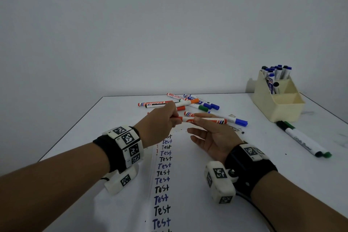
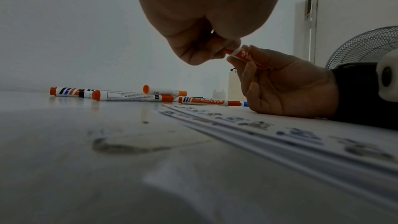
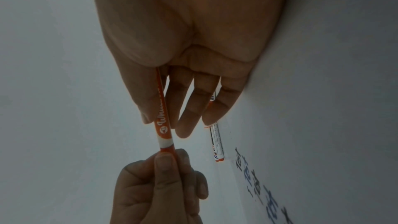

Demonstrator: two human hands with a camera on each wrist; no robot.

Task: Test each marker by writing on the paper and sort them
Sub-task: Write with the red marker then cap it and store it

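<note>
I hold a red-orange whiteboard marker (image 1: pixel 204 120) level above the top of the paper (image 1: pixel 184 175). My left hand (image 1: pixel 160 124) pinches its cap end (image 2: pixel 230 50). My right hand (image 1: pixel 211 133) grips the barrel (image 3: pixel 163 120) between thumb and forefinger, its other fingers spread loose. The paper carries a column of "Test" words (image 1: pixel 163 179) in black and blue. Loose markers (image 1: pixel 188 102) in red, orange, green and blue lie in a pile beyond my hands. The marker's tip is hidden.
A cream organiser box (image 1: pixel 276 98) at the back right holds several blue and black markers (image 1: pixel 275 75). Two markers, black and green (image 1: pixel 305 141), lie in front of it on the right. The left wrist view shows a fan (image 2: pixel 366 47) at the right.
</note>
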